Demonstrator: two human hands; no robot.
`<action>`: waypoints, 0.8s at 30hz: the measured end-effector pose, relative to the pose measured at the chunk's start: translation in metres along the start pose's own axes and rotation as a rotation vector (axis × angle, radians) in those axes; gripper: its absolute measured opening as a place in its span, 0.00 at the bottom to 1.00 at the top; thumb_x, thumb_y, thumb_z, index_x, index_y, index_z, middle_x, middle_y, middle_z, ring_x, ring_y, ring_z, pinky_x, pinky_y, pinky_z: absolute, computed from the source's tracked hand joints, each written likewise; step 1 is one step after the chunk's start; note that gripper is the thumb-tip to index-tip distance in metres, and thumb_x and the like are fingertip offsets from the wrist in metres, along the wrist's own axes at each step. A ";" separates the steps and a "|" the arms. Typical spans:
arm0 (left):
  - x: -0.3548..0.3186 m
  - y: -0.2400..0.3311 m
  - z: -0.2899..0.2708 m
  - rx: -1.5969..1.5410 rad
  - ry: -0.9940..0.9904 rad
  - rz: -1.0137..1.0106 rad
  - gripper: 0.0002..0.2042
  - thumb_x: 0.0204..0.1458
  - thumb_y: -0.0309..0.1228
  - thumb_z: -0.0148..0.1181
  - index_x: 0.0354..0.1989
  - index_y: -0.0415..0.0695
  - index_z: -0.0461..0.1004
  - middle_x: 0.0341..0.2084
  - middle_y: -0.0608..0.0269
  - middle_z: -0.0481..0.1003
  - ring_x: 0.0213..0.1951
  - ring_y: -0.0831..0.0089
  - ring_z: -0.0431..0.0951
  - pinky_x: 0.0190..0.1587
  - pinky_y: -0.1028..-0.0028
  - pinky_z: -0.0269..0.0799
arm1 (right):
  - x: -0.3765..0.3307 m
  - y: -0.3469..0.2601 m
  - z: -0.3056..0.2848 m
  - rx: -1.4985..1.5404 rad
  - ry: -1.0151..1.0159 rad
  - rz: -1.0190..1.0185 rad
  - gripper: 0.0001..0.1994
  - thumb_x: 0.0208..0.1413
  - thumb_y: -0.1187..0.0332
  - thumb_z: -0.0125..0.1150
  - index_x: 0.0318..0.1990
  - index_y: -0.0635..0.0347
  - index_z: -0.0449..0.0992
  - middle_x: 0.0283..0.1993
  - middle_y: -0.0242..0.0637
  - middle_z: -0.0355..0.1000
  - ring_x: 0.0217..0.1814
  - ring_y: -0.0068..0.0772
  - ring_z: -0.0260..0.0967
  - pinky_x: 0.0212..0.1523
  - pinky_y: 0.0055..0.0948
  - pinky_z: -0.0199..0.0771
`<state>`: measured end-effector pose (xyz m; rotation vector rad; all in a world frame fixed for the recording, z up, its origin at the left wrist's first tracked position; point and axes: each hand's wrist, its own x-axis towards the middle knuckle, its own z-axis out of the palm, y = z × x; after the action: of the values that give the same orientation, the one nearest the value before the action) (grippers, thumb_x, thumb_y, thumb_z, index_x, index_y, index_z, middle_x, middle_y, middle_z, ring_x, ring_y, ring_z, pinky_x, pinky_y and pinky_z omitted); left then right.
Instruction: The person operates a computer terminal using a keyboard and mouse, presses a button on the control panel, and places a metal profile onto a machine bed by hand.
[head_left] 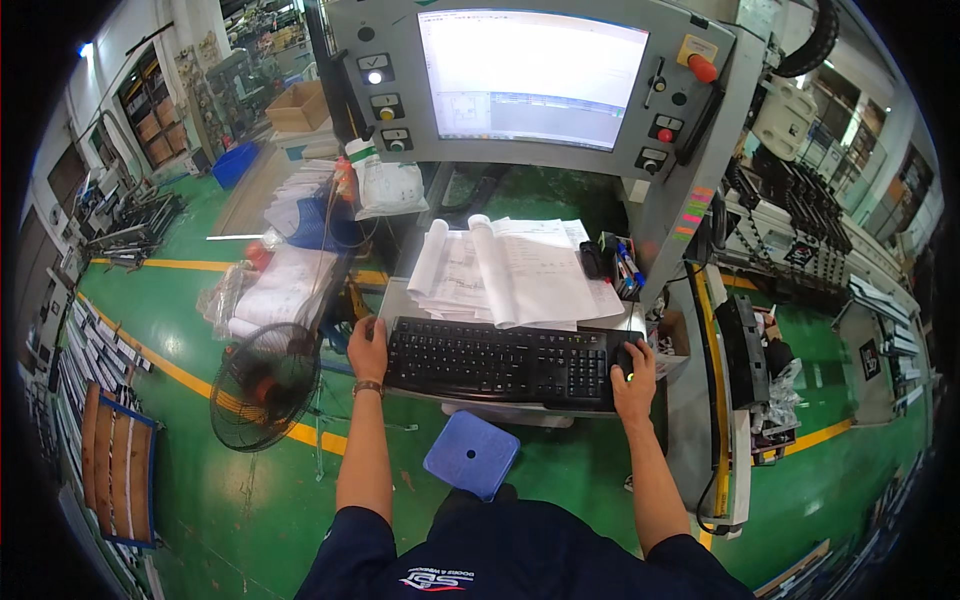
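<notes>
A black keyboard (500,362) lies on a light shelf (398,300) below the machine's screen. At the left end of the keyboard, my left hand (368,350) is closed around the shelf's edge, its fingers partly hidden. My right hand (634,382) rests curled over a dark computer mouse (626,358) at the keyboard's right end. Behind the keys sits a stack of printed papers (540,270), some with curled-over sheets. The lit screen (535,75) shows a mostly white window with a bluish lower part.
Pens stand in a holder (627,272) right of the papers. Buttons and a red knob (702,68) flank the screen. A black fan (262,388) stands at the left, with a blue stool (472,455) below the shelf. Papers cover a side table (285,285). Machinery (790,220) fills the right.
</notes>
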<state>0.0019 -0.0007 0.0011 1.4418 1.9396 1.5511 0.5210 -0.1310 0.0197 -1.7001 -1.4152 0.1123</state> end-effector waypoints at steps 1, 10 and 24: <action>-0.001 0.002 0.001 -0.006 -0.004 -0.009 0.18 0.67 0.40 0.68 0.53 0.36 0.83 0.46 0.46 0.87 0.50 0.53 0.87 0.55 0.60 0.80 | 0.000 0.002 0.000 -0.008 0.002 0.005 0.25 0.59 0.69 0.67 0.65 0.61 0.79 0.76 0.54 0.64 0.75 0.63 0.65 0.73 0.52 0.68; 0.000 -0.001 0.001 -0.001 0.002 0.002 0.17 0.67 0.39 0.68 0.53 0.36 0.83 0.46 0.47 0.87 0.50 0.54 0.87 0.55 0.60 0.80 | 0.000 -0.003 -0.001 -0.001 0.007 0.013 0.26 0.57 0.68 0.69 0.64 0.61 0.79 0.75 0.54 0.65 0.74 0.62 0.66 0.73 0.52 0.68; -0.001 0.002 0.001 -0.004 -0.007 -0.002 0.17 0.67 0.39 0.68 0.53 0.37 0.83 0.45 0.47 0.87 0.48 0.55 0.87 0.55 0.62 0.80 | 0.000 0.001 0.000 -0.046 0.029 -0.023 0.26 0.55 0.68 0.69 0.63 0.59 0.79 0.74 0.54 0.67 0.73 0.63 0.67 0.73 0.53 0.68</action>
<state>0.0041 -0.0008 0.0027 1.4413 1.9330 1.5464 0.5218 -0.1306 0.0193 -1.7160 -1.4259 0.0425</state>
